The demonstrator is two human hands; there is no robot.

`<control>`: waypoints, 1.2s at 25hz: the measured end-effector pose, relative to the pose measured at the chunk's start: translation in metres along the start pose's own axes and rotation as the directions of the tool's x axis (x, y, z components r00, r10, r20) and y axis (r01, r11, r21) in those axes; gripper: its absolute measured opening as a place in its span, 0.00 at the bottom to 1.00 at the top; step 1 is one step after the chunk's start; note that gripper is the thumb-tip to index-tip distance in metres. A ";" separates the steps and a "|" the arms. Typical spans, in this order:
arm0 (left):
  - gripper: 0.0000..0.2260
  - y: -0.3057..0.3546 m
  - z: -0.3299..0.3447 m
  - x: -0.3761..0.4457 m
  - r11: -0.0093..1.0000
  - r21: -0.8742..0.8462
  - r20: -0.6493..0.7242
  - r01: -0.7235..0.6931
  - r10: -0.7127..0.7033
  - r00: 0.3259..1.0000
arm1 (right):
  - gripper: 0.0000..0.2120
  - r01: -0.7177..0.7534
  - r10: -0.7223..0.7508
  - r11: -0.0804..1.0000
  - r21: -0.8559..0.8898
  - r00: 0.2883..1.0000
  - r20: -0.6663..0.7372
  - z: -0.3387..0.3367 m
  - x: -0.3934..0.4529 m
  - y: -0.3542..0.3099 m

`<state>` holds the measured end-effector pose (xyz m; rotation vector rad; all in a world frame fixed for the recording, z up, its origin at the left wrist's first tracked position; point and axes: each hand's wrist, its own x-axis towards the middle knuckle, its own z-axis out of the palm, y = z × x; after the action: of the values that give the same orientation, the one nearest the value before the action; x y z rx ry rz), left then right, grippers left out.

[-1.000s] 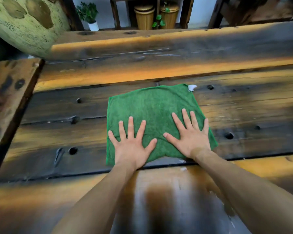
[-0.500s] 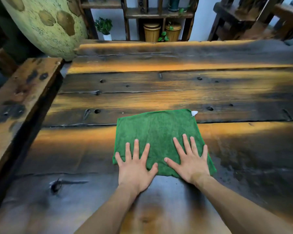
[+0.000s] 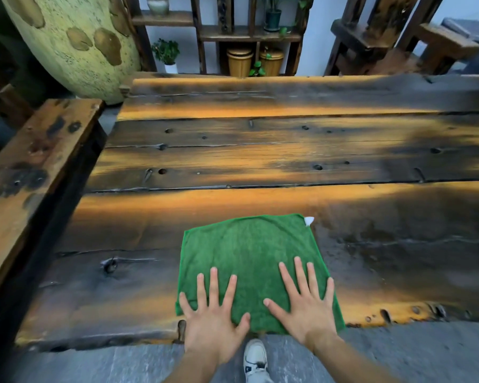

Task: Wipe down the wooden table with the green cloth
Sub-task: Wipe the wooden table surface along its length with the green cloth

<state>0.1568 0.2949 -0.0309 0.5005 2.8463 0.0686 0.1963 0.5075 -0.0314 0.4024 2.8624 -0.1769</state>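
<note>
The green cloth [image 3: 252, 255] lies flat on the wooden table [image 3: 260, 161], right at its near edge, with a small white tag at the cloth's far right corner. My left hand [image 3: 213, 316] presses flat on the cloth's near left part, fingers straight and spread. Beside it, my right hand [image 3: 304, 302] presses flat on the near right part in the same way. The table is made of dark, worn planks with orange streaks and several holes.
A wooden bench [image 3: 25, 172] runs along the table's left side. A large spotted yellow-green vessel [image 3: 75, 42] stands at the far left corner. Shelves with potted plants [image 3: 166, 52] and wooden chairs [image 3: 398, 37] stand beyond the far edge. My shoe [image 3: 255, 357] shows on the grey floor.
Both hands have dragged the cloth toward me across the planks, from the table's middle to its near edge. The table edge, floor and my shoe have come into view.
</note>
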 end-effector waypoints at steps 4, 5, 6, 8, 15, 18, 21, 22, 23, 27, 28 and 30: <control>0.39 0.005 0.005 -0.022 0.999 -0.045 0.074 -0.020 0.023 0.997 | 0.41 -0.037 0.037 0.999 -0.010 0.999 0.018 0.009 -0.025 0.004; 0.38 0.007 0.005 -0.025 0.998 -0.053 0.076 -0.025 0.029 0.997 | 0.41 -0.035 0.035 0.999 -0.023 0.999 -0.002 0.008 -0.029 0.003; 0.37 0.009 0.006 -0.026 0.998 -0.060 0.080 -0.029 0.034 0.996 | 0.41 -0.034 0.033 0.999 -0.030 0.999 -0.019 0.011 -0.031 0.003; 0.33 0.012 0.004 -0.022 0.997 -0.073 0.064 -0.033 0.038 0.997 | 0.40 -0.040 0.039 0.998 -0.042 0.999 -0.019 0.014 -0.033 0.002; 0.30 0.009 0.002 0.018 0.985 -0.015 -0.016 -0.170 0.170 0.985 | 0.37 -0.097 0.097 0.995 -0.001 0.995 -0.006 0.015 -0.023 -0.003; 0.31 0.022 0.001 0.038 0.978 0.015 -0.020 -0.209 0.209 0.978 | 0.36 -0.125 0.125 0.992 0.023 0.992 -0.024 0.016 -0.010 -0.001; 0.32 0.032 -0.001 0.052 0.985 0.014 -0.026 -0.170 0.170 0.985 | 0.36 -0.129 0.130 0.991 0.046 0.991 -0.036 0.011 0.007 0.002; 0.32 0.035 -0.002 0.057 0.988 0.008 -0.027 -0.153 0.153 0.988 | 0.36 -0.138 0.140 0.989 0.045 0.989 -0.040 0.011 0.016 0.005; 0.32 0.037 -0.003 0.064 0.991 -0.004 -0.029 -0.136 0.136 0.990 | 0.37 -0.148 0.150 0.988 0.042 0.988 -0.033 0.008 0.026 0.008; 0.31 0.044 -0.008 0.100 0.996 -0.034 -0.061 -0.087 0.084 0.995 | 0.39 -0.150 0.151 0.989 0.013 0.986 -0.065 -0.006 0.065 0.021; 0.31 0.045 -0.009 0.106 0.996 -0.034 -0.071 -0.086 0.083 0.994 | 0.39 -0.149 0.149 0.989 0.009 0.985 -0.088 -0.009 0.072 0.024; 0.31 0.047 -0.011 0.121 0.995 -0.033 -0.074 -0.091 0.088 0.993 | 0.39 -0.153 0.154 0.988 0.018 0.981 -0.117 -0.014 0.091 0.027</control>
<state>0.0591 0.3802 -0.0449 0.6304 2.8860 0.1574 0.1157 0.5588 -0.0441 0.6542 2.9301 -0.1423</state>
